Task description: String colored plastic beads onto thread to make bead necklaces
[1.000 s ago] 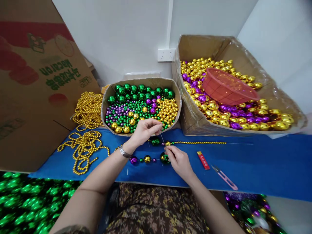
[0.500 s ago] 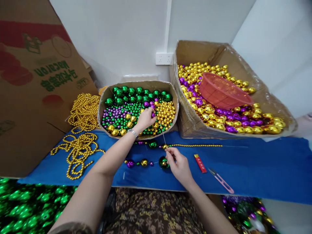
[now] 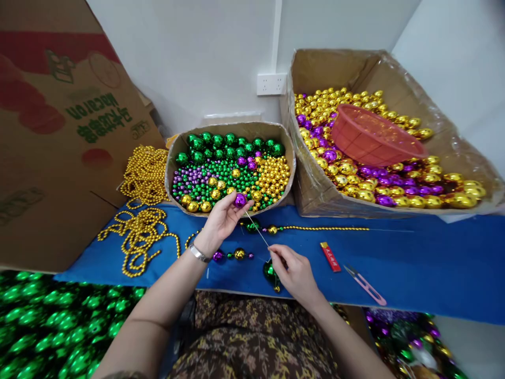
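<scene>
My left hand (image 3: pixel 221 220) pinches a purple bead (image 3: pixel 240 200) just in front of a round cardboard tray (image 3: pixel 292 160) filled with green, gold and purple beads. A thin needle (image 3: pixel 256 229) runs from that bead down to my right hand (image 3: pixel 294 271), which is closed on its lower end. A large green bead (image 3: pixel 269 270) hangs by my right fingers at the table's near edge. A partly strung strand (image 3: pixel 234 255) of purple, gold and green beads lies on the blue cloth (image 3: pixel 434 263) between my hands.
A big cardboard box (image 3: pixel 315 192) of gold and purple balls with a red basket (image 3: pixel 373 137) stands at the right. Gold bead chains (image 3: pixel 138 237) pile at the left. A red lighter (image 3: pixel 330 257) and pink snips (image 3: pixel 365 286) lie on the cloth. Green beads (image 3: pixel 47 326) fill a bin below left.
My left hand reached into the round tray, picked out a purple bead and drew back to the needle tip. My right hand moved nearer to me with the needle.
</scene>
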Action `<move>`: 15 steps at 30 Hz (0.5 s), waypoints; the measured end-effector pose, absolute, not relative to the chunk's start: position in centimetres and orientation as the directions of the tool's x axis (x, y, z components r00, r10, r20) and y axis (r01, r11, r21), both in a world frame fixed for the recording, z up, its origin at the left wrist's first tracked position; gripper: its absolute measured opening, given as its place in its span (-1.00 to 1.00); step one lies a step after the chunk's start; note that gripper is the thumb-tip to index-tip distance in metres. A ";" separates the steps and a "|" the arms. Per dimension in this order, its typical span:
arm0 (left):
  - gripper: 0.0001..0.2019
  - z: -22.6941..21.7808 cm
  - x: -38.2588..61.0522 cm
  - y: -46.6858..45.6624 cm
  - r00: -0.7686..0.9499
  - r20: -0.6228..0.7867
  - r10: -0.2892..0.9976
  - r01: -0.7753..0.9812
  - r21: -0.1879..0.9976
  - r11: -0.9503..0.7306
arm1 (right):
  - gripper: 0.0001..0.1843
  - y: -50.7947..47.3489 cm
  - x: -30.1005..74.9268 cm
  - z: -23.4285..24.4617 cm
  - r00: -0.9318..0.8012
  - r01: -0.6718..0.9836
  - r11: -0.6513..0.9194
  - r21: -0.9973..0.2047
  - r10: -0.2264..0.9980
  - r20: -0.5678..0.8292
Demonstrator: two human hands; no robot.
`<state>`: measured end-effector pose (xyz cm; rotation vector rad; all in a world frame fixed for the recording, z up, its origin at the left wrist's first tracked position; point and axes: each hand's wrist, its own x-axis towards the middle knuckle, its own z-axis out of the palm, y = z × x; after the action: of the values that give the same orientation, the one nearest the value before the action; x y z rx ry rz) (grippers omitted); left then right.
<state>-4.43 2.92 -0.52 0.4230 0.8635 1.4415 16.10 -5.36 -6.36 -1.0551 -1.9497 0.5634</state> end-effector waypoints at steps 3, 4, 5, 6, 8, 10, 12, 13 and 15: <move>-0.87 -0.7 -4.2 2.6 -0.087 -0.250 0.964 -0.686 0.717 0.125 | -0.81 -5.5 16.1 -6.2 -0.320 0.471 0.558 -0.683 0.830 0.458; -0.87 -0.7 -4.1 2.4 -0.083 -0.244 0.966 -0.685 0.718 0.123 | -0.81 -5.5 16.0 -6.2 -0.325 0.473 0.559 -0.681 0.829 0.455; -0.86 -0.7 -4.0 2.3 -0.082 -0.236 0.968 -0.685 0.719 0.118 | -0.82 -5.5 16.0 -6.1 -0.328 0.474 0.558 -0.681 0.830 0.451; -0.86 -0.7 -3.9 2.2 -0.085 -0.225 0.971 -0.685 0.721 0.107 | -0.82 -5.5 15.9 -6.1 -0.330 0.475 0.558 -0.680 0.830 0.450; -0.87 -0.7 -3.7 2.0 -0.102 -0.194 0.976 -0.687 0.723 0.072 | -0.82 -5.5 15.8 -6.0 -0.337 0.473 0.564 -0.676 0.825 0.453; -0.89 -0.6 -3.5 1.8 -0.124 -0.168 0.978 -0.690 0.723 0.037 | -0.82 -5.5 15.7 -6.0 -0.344 0.473 0.570 -0.672 0.821 0.456; -0.91 -0.6 -3.3 1.7 -0.145 -0.160 0.976 -0.692 0.722 0.016 | -0.81 -5.5 15.7 -6.0 -0.344 0.476 0.569 -0.671 0.822 0.453; -0.91 -0.6 -3.2 1.7 -0.154 -0.160 0.975 -0.690 0.724 0.010 | -0.81 -5.6 15.7 -6.0 -0.343 0.478 0.566 -0.672 0.824 0.450; -0.90 -0.6 -3.1 1.6 -0.169 -0.156 0.973 -0.682 0.731 -0.001 | -0.81 -5.6 15.7 -6.0 -0.340 0.479 0.562 -0.674 0.827 0.448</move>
<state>-3.09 1.62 -0.61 0.4726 0.8187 1.5631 15.65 -5.61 -6.04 -1.0481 -1.9971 0.5529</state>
